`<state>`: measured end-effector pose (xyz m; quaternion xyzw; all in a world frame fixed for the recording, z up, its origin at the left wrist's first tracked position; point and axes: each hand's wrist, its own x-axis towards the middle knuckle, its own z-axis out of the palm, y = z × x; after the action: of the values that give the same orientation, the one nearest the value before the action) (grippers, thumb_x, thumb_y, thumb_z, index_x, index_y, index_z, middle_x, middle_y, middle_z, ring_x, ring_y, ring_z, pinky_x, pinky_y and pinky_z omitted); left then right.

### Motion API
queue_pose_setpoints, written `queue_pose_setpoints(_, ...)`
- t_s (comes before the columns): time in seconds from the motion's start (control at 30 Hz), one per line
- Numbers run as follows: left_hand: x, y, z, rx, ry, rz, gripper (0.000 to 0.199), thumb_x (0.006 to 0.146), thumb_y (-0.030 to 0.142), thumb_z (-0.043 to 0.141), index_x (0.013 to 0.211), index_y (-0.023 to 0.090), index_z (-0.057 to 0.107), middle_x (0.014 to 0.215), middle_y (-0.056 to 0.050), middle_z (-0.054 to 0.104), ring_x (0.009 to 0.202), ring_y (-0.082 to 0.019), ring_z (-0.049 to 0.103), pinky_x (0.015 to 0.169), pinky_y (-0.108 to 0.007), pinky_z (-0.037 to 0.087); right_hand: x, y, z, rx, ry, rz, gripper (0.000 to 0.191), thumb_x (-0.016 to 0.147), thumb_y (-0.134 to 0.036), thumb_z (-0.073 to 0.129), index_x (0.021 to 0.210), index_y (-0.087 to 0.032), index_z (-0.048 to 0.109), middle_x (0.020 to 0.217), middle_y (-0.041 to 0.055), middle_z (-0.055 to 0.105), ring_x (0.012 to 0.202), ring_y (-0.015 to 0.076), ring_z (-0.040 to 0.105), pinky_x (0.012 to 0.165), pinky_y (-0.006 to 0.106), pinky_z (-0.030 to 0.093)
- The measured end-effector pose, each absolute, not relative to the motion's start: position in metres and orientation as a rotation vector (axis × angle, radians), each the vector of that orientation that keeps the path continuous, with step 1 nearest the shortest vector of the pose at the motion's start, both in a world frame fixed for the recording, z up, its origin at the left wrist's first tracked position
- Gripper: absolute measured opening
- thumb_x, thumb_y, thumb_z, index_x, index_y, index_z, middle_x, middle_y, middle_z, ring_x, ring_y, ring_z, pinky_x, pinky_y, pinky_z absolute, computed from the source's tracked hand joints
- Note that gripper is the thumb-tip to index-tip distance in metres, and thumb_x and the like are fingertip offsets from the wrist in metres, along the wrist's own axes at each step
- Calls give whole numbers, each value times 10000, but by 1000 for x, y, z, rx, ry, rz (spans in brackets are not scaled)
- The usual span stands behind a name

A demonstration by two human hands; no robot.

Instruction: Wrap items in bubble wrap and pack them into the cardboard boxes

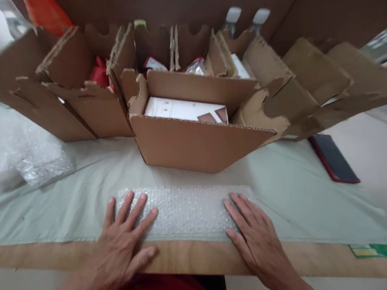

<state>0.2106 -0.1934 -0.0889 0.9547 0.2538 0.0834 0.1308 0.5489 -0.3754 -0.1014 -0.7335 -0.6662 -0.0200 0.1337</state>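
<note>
A strip of bubble wrap [187,209] lies flat on the pale green cloth near the table's front edge. My left hand [123,238] rests on its left end with the fingers spread. On the right end lies my right hand [255,231], fingers stretched out and fairly close together. Neither hand grips anything. Just beyond the strip stands an open cardboard bin [192,135] with a white box [185,110] inside it.
Behind stands a row of cardboard bins [78,102] holding red and white packets. Two white-capped bottles [233,15] show at the back. Crumpled bubble wrap [34,145] lies left. A dark phone-like object [334,158] and a green card [376,250] lie right.
</note>
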Motion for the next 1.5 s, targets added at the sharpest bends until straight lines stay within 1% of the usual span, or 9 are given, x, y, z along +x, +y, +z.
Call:
queue_pose_setpoints(0.13,226,-160,-66,2617,831,507,742,954,464,584,1628,412,279,1664,-58,399,1533,-382,361,1268,-647,182,563,-364,-83,-2119,-1590,3,418,1043,-418,460,1414,-265,576,1512,103,574,1384,327,544,1073,533,481)
queue_pose_setpoints(0.3,292,-104,-49,2057,928,821,724,904,422,635,1570,277,392,1553,-141,533,1385,-361,546,1110,-533,485,577,-288,-50,-1953,-1263,328,651,910,-585,612,1431,-204,528,1423,146,627,1260,325,622,983,484,553)
queue_pose_setpoints(0.43,321,-102,-57,1795,912,870,532,887,355,609,1400,234,533,1319,-109,674,1145,-272,670,964,-414,574,578,-241,-42,-1853,-1193,453,537,865,-601,617,1197,-178,628,1118,140,734,971,291,687,808,421,575)
queue_pose_setpoints(0.53,314,-113,-63,1794,1035,916,449,894,369,587,1325,244,573,1226,-79,692,1049,-241,680,872,-365,592,573,-231,-46,-1829,-1204,476,493,894,-572,581,1173,-169,629,1058,137,732,903,271,678,712,369,556)
queue_pose_setpoints(0.83,308,-100,-68,1923,1146,935,451,933,362,527,1348,187,554,1135,-80,703,969,-213,675,855,-366,588,577,-221,-59,-1802,-1296,441,473,927,-538,532,1209,-170,623,1100,135,738,867,270,692,770,426,571)
queue_pose_setpoints(0.93,293,-115,-74,2034,1173,941,684,940,380,579,1559,200,349,1419,-162,600,1195,-288,648,1016,-484,545,577,-246,-63,-1867,-1341,315,505,945,-481,531,1340,-171,587,1318,170,680,1133,338,666,871,500,576)
queue_pose_setpoints(1.03,280,-147,-74,2303,1120,936,793,979,376,585,1644,241,174,1628,-188,390,1442,-348,475,1154,-560,434,552,-276,-62,-1905,-1437,155,506,1004,-393,518,1475,-209,501,1478,155,586,1338,337,566,1009,549,536)
queue_pose_setpoints(1.27,268,-190,-92,2884,561,360,647,1041,410,483,1624,210,286,1626,-167,436,1529,-360,364,1272,-571,208,480,-297,-75,-1760,-2182,323,525,1023,-331,546,1502,-125,486,1587,159,486,1487,292,418,1184,510,417)
queue_pose_setpoints(1.5,244,-183,-99,2828,578,267,610,1037,457,492,1603,293,336,1703,-90,318,1580,-327,266,1302,-550,152,558,-379,-103,-2207,-1796,-89,494,1078,-386,378,1479,-134,519,1518,186,555,1410,340,513,1096,560,453)
